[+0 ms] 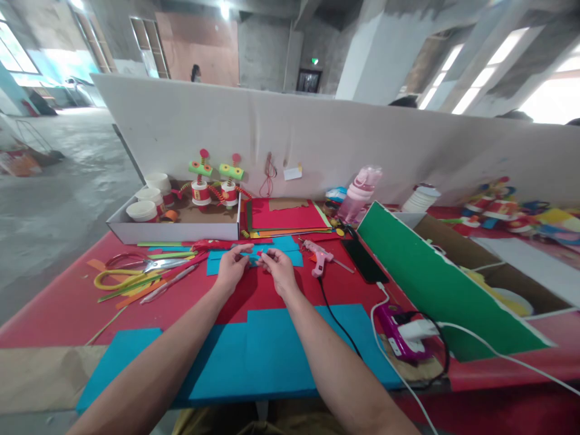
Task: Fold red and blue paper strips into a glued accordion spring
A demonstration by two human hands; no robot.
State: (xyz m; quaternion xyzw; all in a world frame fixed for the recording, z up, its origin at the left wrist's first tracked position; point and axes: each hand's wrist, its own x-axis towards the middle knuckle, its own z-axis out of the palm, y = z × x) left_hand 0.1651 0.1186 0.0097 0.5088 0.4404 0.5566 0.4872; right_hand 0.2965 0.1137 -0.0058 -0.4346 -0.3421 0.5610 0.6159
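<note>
Over the middle of the table, my right hand [280,270] pinches a small red piece [260,254] between thumb and fingertips. Just left of it, my left hand [232,267] has its fingers curled toward the thumb. What it holds, if anything, is too small to make out. Beneath and behind both hands lie blue paper pieces [290,258]. A pink glue gun [321,257] rests to the right of my right hand. Toward the left are scissors [167,264] with a red handle, yellow-handled scissors [113,280], coloured paper strips [144,293] and a white pen [165,286].
A white box [181,232] holds paper cups [142,211] and cup figures [200,192]. Coloured sheets [290,217] are stacked behind my hands. On the right are a phone [364,261], a purple power strip [401,338] with cables, a pink bottle [357,196] and a green panel [435,284].
</note>
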